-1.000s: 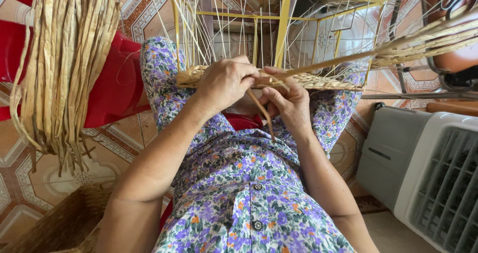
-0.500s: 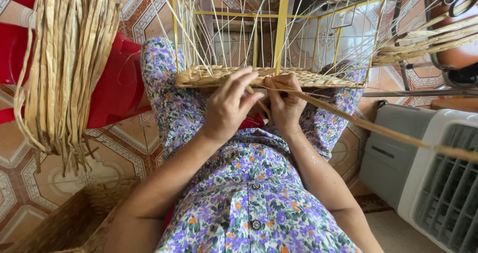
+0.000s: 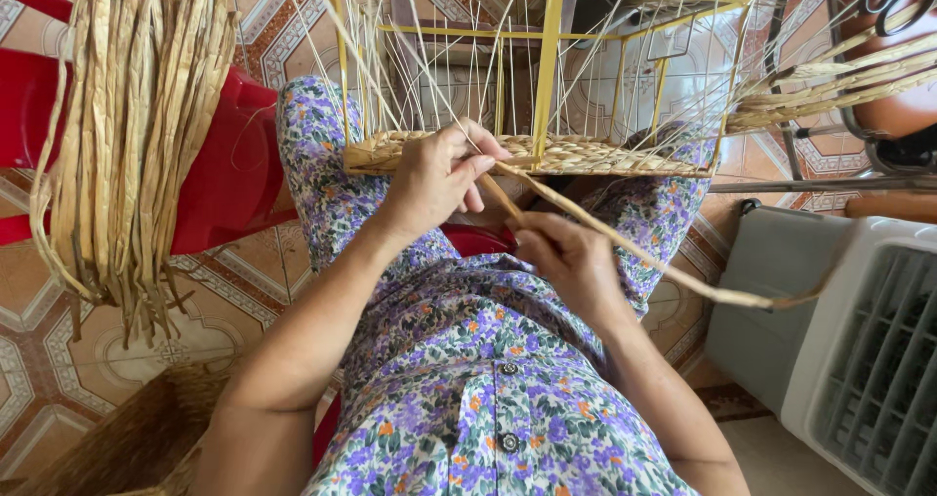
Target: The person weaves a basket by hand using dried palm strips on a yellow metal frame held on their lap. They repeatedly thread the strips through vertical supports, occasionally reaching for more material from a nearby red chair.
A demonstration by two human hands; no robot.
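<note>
A yellow wire frame [image 3: 547, 62] rests across my knees, with a woven straw band [image 3: 595, 154] along its near bottom edge. My left hand [image 3: 437, 176] presses on the band's left part and pinches a flat straw strand [image 3: 625, 242] at the weave. My right hand [image 3: 571, 262] sits just below it over my lap and grips the same strand. The strand runs off to the lower right and curls up near the grey appliance. Thin pale strings stand upright inside the frame.
A thick bundle of dried straw [image 3: 132, 135] hangs over a red plastic chair [image 3: 229, 159] at left. More straw [image 3: 830, 86] lies at upper right. A grey-white ventilated appliance [image 3: 859, 350] stands at right. A woven basket [image 3: 127, 447] sits on the patterned tile floor at lower left.
My right hand has pulled back from the frame toward my lap, drawing the strand with it. The strand's free end swung from upper right down to lower right. The left hand stayed at the band.
</note>
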